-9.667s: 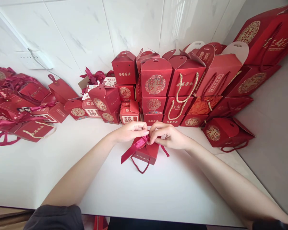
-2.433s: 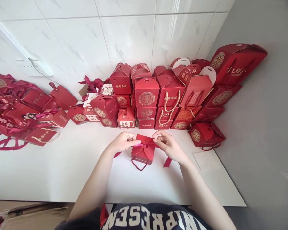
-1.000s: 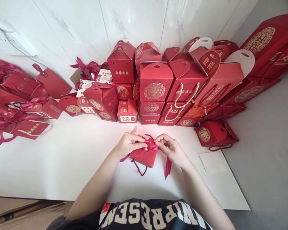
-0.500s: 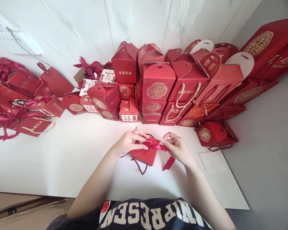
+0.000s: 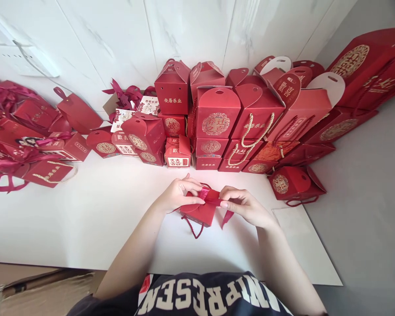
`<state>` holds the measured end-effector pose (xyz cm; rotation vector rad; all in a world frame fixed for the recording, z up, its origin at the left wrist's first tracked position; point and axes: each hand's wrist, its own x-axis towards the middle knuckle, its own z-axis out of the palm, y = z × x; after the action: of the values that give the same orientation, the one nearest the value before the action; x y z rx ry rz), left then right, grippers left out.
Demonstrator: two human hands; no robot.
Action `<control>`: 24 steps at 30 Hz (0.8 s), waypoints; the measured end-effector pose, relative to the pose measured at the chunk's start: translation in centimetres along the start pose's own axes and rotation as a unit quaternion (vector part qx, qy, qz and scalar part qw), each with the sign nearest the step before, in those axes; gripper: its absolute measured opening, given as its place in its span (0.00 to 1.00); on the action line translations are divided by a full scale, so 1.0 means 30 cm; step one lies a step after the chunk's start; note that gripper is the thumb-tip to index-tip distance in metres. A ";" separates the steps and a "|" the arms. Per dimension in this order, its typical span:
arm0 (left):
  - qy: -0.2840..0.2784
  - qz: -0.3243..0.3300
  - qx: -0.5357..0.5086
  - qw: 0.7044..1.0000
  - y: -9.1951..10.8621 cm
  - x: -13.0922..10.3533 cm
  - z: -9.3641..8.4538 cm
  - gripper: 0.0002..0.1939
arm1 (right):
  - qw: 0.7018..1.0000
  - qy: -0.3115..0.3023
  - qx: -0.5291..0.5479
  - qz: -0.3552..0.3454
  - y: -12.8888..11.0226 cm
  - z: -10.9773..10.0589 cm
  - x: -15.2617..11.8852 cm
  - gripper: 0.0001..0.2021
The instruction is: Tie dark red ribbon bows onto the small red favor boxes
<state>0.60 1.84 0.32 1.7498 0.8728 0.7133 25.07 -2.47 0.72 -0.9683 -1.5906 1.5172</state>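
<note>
A small red gift box (image 5: 200,215) with a dark red cord handle (image 5: 195,231) rests on the white table in front of me. Crimson satin ribbon (image 5: 213,202) runs across its top. My left hand (image 5: 184,193) pinches a fold of that ribbon between thumb and fingers at the box's upper left. On the right side, my right hand (image 5: 240,202) grips the other length between thumb and forefinger, with a loose tail hanging below it. Whether a knot lies under the ribbon I cannot tell.
Stacked red gift boxes (image 5: 217,118) line the marble-look wall behind. More boxes with ribbons (image 5: 33,114) pile up at the left. A single box (image 5: 294,184) lies near the grey wall on the right. The white table (image 5: 95,210) ends at a front edge near my body.
My right hand has closed further along the ribbon, nearer the box, and its tail hangs shorter. The left hand stays in place, with a ribbon fold now standing up at its fingertips.
</note>
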 end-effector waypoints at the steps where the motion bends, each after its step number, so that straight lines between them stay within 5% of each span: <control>1: -0.005 -0.003 0.006 1.000 0.007 -0.001 -0.002 0.10 | 1.000 0.003 -0.002 -0.010 -0.006 0.004 0.002 0.09; 5: -0.033 -0.006 0.028 0.999 0.015 -0.006 -0.014 0.11 | 0.998 0.020 -0.025 -0.053 -0.016 0.033 0.015 0.06; 12: -0.044 0.022 0.022 0.999 -0.006 -0.005 -0.017 0.12 | 0.962 0.054 -0.223 -0.146 0.008 0.103 0.051 0.08; 24: -0.044 0.052 0.057 0.996 0.021 -0.012 -0.016 0.11 | 0.943 0.036 -0.293 -0.156 -0.005 0.108 0.057 0.11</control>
<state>0.16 1.64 1.05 1.9251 0.7786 0.6598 21.39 -2.42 0.74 -1.0004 -2.0775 0.7905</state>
